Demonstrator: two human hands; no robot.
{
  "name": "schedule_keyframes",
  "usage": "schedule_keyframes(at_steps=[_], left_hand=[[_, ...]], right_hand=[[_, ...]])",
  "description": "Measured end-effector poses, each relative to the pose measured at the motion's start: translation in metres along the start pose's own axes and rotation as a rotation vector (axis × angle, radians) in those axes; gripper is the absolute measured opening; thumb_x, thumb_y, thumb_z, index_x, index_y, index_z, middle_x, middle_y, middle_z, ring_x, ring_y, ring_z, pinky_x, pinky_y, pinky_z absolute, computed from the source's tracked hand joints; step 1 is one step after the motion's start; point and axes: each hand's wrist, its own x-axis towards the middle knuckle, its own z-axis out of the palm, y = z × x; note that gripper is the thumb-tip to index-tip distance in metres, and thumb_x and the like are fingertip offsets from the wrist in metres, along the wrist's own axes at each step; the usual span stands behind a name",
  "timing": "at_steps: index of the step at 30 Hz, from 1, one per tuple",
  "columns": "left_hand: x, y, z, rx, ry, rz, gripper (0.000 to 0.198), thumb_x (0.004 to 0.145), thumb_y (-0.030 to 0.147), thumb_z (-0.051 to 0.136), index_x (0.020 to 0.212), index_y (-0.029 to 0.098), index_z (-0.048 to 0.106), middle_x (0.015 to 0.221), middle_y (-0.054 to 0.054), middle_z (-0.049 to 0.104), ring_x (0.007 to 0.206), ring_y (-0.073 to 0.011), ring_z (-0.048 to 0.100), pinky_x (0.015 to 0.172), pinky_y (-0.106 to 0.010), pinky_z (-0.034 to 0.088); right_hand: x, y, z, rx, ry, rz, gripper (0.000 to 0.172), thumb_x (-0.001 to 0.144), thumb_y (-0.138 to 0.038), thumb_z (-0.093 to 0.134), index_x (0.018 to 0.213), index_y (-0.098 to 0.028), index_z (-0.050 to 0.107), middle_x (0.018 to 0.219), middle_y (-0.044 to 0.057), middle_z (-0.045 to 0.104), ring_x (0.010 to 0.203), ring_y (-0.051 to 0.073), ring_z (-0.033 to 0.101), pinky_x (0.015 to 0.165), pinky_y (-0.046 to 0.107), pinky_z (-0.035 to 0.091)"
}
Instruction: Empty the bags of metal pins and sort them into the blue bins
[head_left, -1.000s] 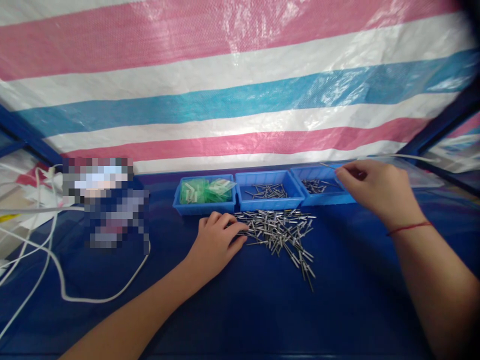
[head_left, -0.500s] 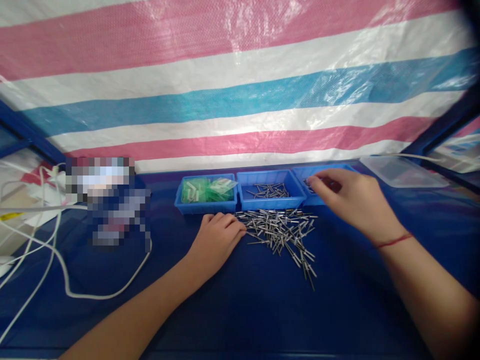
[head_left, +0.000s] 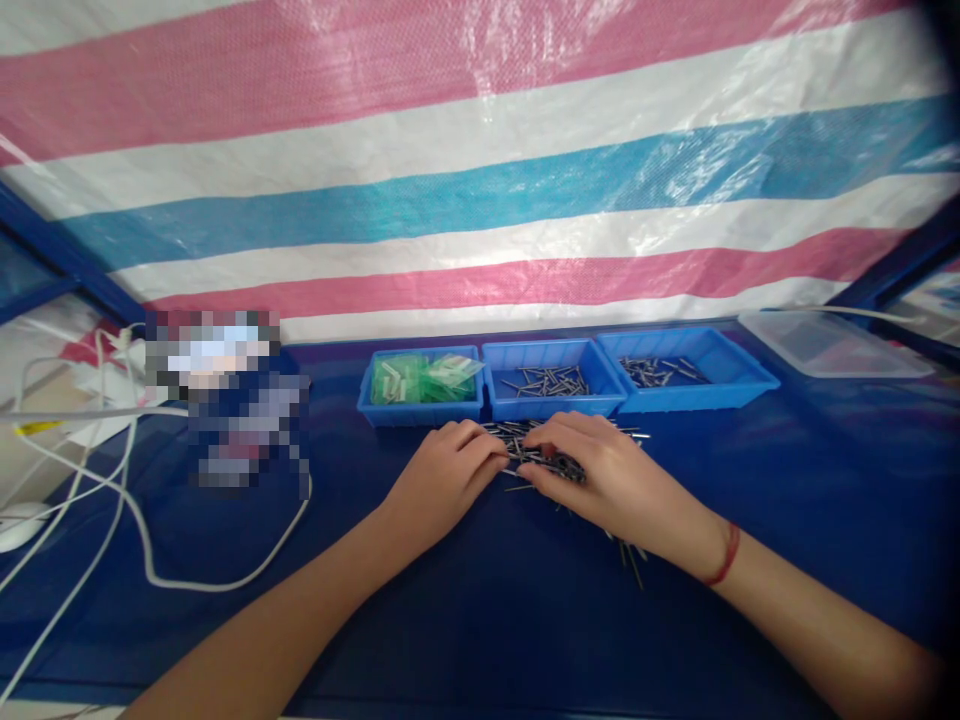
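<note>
A pile of blind rivets (head_left: 516, 432), silvery with long thin pins, lies on the blue tabletop in front of the bins. Over the pile is my right hand (head_left: 604, 468), thumb and index finger apart with rivets between them; it covers most of the heap. At the pile's left edge rests my left hand (head_left: 442, 475), its fingers curled together and the tips by the rivet ends. What those fingers hold, if anything, is hidden. Behind the pile, the middle blue bin (head_left: 559, 408) and the right blue bin (head_left: 694, 396) each contain loose rivets.
The left blue bin (head_left: 420, 412) holds green packets with pale pieces. A clear plastic lid (head_left: 832, 345) lies at the back right. White cables (head_left: 202, 587) loop across the left side, near a blurred-out patch. A striped plastic sheet (head_left: 480, 230) hangs behind the table.
My right hand has come from the right bin down and left onto the rivet pile, uncovering that bin's rivets. The left hand stays at the pile's left edge. The view has shifted slightly.
</note>
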Motion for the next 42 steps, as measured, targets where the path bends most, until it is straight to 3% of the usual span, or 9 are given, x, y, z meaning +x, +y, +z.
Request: schedule_keyframes(at_steps=[5, 12, 21, 30, 35, 38, 39, 42], left_hand=[[0.000, 0.005, 0.003, -0.318, 0.103, -0.057, 0.013, 0.093, 0.026, 0.050, 0.094, 0.018, 0.060, 0.093, -0.003, 0.064, 0.086, -0.0146, 0.058, 0.078, -0.025, 0.042], [-0.002, 0.015, 0.008, -0.453, 0.135, -0.167, 0.013, 0.089, 0.030, 0.056, 0.088, 0.018, 0.061, 0.083, 0.000, 0.066, 0.073, -0.0127, 0.057, 0.068, -0.022, 0.042], [-0.001, 0.014, 0.009, -0.448, 0.138, -0.119, 0.021, 0.088, 0.037, 0.057, 0.083, 0.016, 0.061, 0.079, -0.001, 0.060, 0.069, -0.0113, 0.053, 0.064, -0.022, 0.040], [-0.004, 0.011, 0.004, -0.404, 0.178, -0.136, 0.021, 0.088, 0.038, 0.056, 0.093, 0.018, 0.061, 0.084, -0.002, 0.061, 0.075, -0.0138, 0.055, 0.070, -0.025, 0.044], [-0.005, 0.006, -0.005, -0.046, 0.089, -0.047, 0.026, 0.090, 0.037, 0.053, 0.108, 0.021, 0.062, 0.106, -0.006, 0.061, 0.100, -0.0214, 0.052, 0.088, -0.036, 0.040], [-0.007, 0.001, -0.011, 0.172, 0.036, -0.053, 0.026, 0.089, 0.035, 0.054, 0.111, 0.022, 0.062, 0.113, -0.007, 0.058, 0.102, -0.0242, 0.049, 0.085, -0.039, 0.039], [-0.008, -0.001, -0.012, 0.216, 0.016, -0.059, 0.026, 0.089, 0.034, 0.054, 0.110, 0.022, 0.062, 0.113, -0.007, 0.058, 0.100, -0.0244, 0.049, 0.083, -0.039, 0.039], [-0.009, -0.006, -0.013, 0.271, -0.041, -0.063, 0.022, 0.090, 0.032, 0.053, 0.105, 0.020, 0.063, 0.110, -0.007, 0.058, 0.096, -0.0231, 0.051, 0.082, -0.038, 0.041]], right_hand=[[0.001, -0.006, 0.001, 0.280, 0.075, 0.115, 0.013, 0.091, -0.027, 0.051, 0.085, -0.020, 0.061, 0.078, 0.001, 0.062, 0.071, 0.014, 0.056, 0.065, 0.028, 0.043], [-0.002, -0.013, 0.003, 0.423, 0.144, 0.201, 0.014, 0.088, -0.029, 0.054, 0.082, -0.020, 0.062, 0.078, 0.001, 0.063, 0.071, 0.014, 0.058, 0.064, 0.026, 0.044], [-0.005, -0.020, -0.001, 0.282, 0.167, -0.023, 0.012, 0.090, -0.018, 0.051, 0.080, -0.020, 0.059, 0.079, 0.001, 0.063, 0.074, 0.013, 0.056, 0.068, 0.027, 0.043], [0.000, -0.010, -0.005, 0.184, 0.071, -0.082, 0.011, 0.091, -0.018, 0.046, 0.090, -0.021, 0.057, 0.090, 0.006, 0.061, 0.080, 0.017, 0.058, 0.070, 0.029, 0.048], [0.002, 0.017, -0.034, -0.102, 0.170, -0.020, 0.015, 0.091, -0.023, 0.045, 0.091, -0.019, 0.059, 0.093, 0.009, 0.061, 0.084, 0.020, 0.059, 0.074, 0.033, 0.047], [-0.005, 0.053, -0.057, -0.382, 0.260, 0.154, 0.017, 0.088, -0.030, 0.048, 0.084, -0.019, 0.060, 0.084, 0.009, 0.061, 0.071, 0.021, 0.058, 0.066, 0.035, 0.044], [-0.008, 0.067, -0.063, -0.459, 0.325, 0.203, 0.017, 0.086, -0.032, 0.049, 0.081, -0.020, 0.059, 0.081, 0.008, 0.061, 0.070, 0.022, 0.057, 0.062, 0.035, 0.041], [-0.020, 0.105, -0.073, -0.591, 0.366, 0.313, 0.020, 0.085, -0.034, 0.047, 0.071, -0.023, 0.055, 0.069, 0.006, 0.055, 0.057, 0.019, 0.049, 0.053, 0.032, 0.032]])
